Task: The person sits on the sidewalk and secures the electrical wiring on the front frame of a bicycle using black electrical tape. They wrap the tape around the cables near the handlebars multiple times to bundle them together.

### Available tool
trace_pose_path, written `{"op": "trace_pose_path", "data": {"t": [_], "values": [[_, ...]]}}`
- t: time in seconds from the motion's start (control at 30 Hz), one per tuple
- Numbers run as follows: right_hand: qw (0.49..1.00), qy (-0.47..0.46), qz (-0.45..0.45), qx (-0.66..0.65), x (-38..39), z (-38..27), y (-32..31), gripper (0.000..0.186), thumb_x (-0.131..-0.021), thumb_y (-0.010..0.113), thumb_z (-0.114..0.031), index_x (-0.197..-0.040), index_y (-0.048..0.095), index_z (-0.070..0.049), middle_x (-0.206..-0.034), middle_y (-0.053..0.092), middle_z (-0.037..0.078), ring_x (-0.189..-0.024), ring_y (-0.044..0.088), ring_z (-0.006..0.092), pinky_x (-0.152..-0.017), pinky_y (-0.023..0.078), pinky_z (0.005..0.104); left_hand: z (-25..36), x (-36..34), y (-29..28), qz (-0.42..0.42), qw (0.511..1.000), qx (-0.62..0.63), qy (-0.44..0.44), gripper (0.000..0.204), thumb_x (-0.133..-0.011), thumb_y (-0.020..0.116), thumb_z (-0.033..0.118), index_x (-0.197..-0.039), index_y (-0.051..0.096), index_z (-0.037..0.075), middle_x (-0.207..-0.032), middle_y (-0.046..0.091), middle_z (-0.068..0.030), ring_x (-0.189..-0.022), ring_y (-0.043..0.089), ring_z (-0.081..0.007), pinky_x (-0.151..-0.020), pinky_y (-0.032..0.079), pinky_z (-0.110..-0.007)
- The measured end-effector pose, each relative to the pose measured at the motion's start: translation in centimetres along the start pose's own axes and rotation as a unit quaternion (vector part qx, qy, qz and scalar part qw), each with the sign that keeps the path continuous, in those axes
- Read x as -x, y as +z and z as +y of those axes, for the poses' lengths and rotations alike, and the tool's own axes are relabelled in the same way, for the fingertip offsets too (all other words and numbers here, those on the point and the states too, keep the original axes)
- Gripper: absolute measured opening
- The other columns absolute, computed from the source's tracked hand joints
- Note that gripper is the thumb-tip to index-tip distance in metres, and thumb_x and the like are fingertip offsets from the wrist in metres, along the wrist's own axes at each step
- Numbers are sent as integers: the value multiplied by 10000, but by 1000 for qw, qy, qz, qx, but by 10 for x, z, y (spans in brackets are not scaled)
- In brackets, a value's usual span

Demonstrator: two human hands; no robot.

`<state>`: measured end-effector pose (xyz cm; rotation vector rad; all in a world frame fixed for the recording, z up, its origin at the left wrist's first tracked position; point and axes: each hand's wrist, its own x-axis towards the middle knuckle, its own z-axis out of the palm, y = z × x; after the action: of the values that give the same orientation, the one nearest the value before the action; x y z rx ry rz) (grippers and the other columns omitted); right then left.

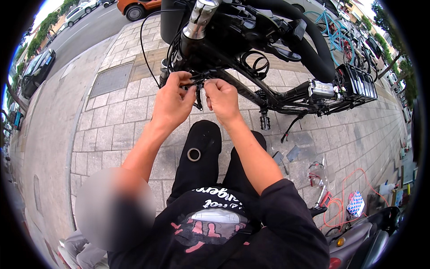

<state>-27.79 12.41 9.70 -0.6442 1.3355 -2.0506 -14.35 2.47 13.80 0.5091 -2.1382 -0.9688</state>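
A black bicycle point(237, 83) stands in front of me. Both hands meet low at its front, by a cluster of thin black cables and small black parts point(199, 92). My left hand point(174, 101) is closed, thumb and fingers bent in against the cluster's left side. My right hand point(222, 99) pinches at its right side, thumb pressed to forefinger. What lies between the fingertips of either hand is too small and hidden to name. A grey-brown ring point(194, 154) rests on my left thigh.
A loose black cable point(141, 40) arcs out left of the bicycle. A pedal point(265, 122) and kickstand point(293, 127) hang low at its right. Tools, a red cord point(342, 197) and a parked scooter point(363, 246) lie or stand at lower right. Grey trousers of another person point(85, 251) show at lower left.
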Motion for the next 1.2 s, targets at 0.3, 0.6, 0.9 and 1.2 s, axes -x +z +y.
{"op": "trace_pose_path", "data": {"t": [0.3, 0.6, 0.9, 1.2], "values": [[992, -73, 30, 102, 0, 8, 1, 227, -1019, 738, -162, -1016, 733, 65, -812, 692, -10, -717, 565, 39, -627, 470, 246, 10, -1, 9, 22, 969, 213, -121, 282, -1020, 743, 28, -1233, 573, -46, -1156, 718, -137, -715, 740, -128, -563, 555, -234], [996, -52, 25, 73, 24, -11, 12, 219, -1065, 705, -173, -1073, 750, 42, -819, 697, -3, -661, 558, 25, -577, 445, 232, -15, 15, 24, 139, 988, -21, 66, 221, -997, 792, 60, -1156, 648, 11, -909, 797, -105, -670, 774, -146, -557, 531, -290], [982, 90, -31, -166, 17, -7, 19, 201, -1070, 691, -190, -1158, 738, -15, -768, 613, -9, -510, 516, 74, -437, 398, 254, -20, 20, 33, 170, 982, 62, 56, 195, -1008, 772, 30, -1140, 634, -10, -1103, 798, -102, -651, 691, -75, -556, 529, -245], [964, 121, -72, -225, 16, 1, 17, 290, -1077, 701, -235, -1302, 664, -56, -760, 600, -22, -525, 545, 82, -450, 417, 247, -15, 10, 8, 54, 966, 230, -105, 244, -1087, 642, 86, -1273, 550, -43, -1182, 778, -175, -599, 647, -96, -502, 507, -234]]}}
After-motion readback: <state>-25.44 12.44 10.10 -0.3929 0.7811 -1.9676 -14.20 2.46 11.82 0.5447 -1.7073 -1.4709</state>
